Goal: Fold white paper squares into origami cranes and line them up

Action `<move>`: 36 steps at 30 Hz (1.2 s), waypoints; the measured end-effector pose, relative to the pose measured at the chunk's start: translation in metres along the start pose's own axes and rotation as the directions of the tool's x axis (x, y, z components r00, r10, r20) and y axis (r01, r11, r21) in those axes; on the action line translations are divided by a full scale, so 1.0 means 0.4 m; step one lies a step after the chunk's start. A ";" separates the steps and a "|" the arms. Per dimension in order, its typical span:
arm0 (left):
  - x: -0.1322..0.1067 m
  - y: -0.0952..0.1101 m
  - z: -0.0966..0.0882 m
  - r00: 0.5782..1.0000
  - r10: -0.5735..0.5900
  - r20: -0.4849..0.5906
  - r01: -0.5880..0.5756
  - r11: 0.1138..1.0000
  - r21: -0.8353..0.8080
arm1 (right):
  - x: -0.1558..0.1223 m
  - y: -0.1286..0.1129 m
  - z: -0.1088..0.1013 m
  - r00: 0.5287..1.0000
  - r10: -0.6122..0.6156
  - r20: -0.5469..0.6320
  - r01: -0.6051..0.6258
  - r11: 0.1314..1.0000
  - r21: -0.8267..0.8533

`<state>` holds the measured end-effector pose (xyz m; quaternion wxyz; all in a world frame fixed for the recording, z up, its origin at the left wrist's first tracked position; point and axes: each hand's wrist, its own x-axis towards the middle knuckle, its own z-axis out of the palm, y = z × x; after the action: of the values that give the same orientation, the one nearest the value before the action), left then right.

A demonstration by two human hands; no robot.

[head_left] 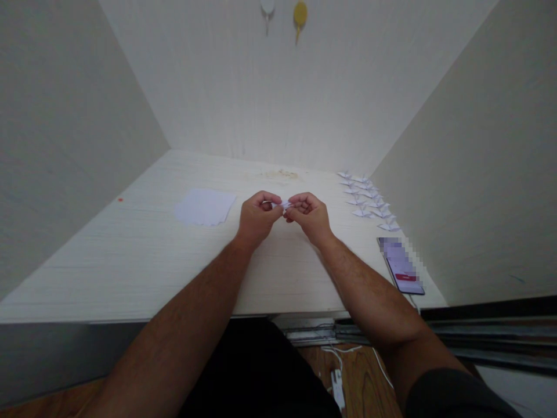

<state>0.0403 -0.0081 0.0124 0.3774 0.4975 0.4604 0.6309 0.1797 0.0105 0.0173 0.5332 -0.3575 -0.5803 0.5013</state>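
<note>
Between my two hands, above the middle of the white table [278, 273], is a small folded white paper [285, 204]. My left hand [260, 216] pinches its left side between thumb and fingers. On the other side, my right hand [310, 216] pinches the right end, fingers curled. Much of the paper is hidden by the fingertips, so its exact shape cannot be made out. To the left lies a stack of white paper sheets [206, 207]. Several folded white paper cranes [362, 213] stand in rows at the right.
A phone [401, 267] with a lit screen and a cable lies near the right edge. Walls [270, 98] enclose the table at the back and both sides. Two hooks, one yellow [300, 13], hang on the back wall. A power strip [337, 388] is on the floor.
</note>
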 end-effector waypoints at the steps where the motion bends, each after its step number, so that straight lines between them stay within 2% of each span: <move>1: 0.000 -0.002 0.000 1.000 0.029 -0.013 -0.028 0.999 0.037 | 0.000 0.000 0.001 1.000 0.011 -0.007 -0.011 1.000 0.000; 5: 0.000 -0.010 -0.001 0.988 0.153 -0.034 -0.145 0.974 0.172 | 0.000 0.001 0.002 0.999 0.015 -0.035 -0.016 1.000 -0.017; 8: -0.003 -0.013 0.000 0.977 0.212 -0.018 -0.204 0.957 0.208 | 0.002 0.002 0.000 0.999 0.015 -0.046 -0.015 1.000 0.010; 17: -0.008 0.002 0.001 0.962 0.271 0.005 -0.263 0.927 0.266 | 0.003 -0.005 -0.002 0.997 0.028 -0.072 -0.031 0.999 -0.039; 20: -0.007 0.001 0.002 0.968 0.251 -0.005 -0.242 0.938 0.247 | 0.003 -0.002 -0.003 0.997 0.019 -0.075 -0.022 0.999 -0.044; 22: -0.005 -0.001 0.004 0.980 0.197 0.000 -0.194 0.964 0.183 | 0.004 0.000 -0.004 0.997 0.007 -0.075 -0.011 0.999 -0.051; 26: 0.000 -0.002 0.004 0.997 0.057 0.053 -0.056 0.998 -0.025 | 0.003 0.002 -0.003 0.997 -0.016 -0.077 0.008 0.994 -0.106; 29: 0.003 0.003 0.000 0.994 0.000 0.106 0.008 0.997 -0.078 | 0.001 0.001 -0.002 0.997 -0.027 -0.071 0.018 0.991 -0.132; 36: 0.004 0.004 -0.006 0.991 0.004 0.136 0.023 0.979 -0.200 | 0.001 0.001 -0.001 0.999 0.012 -0.036 -0.013 1.000 -0.017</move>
<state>0.0377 -0.0074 0.0144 0.4592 0.4962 0.3698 0.6373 0.1798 0.0109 0.0169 0.5374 -0.3747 -0.5725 0.4931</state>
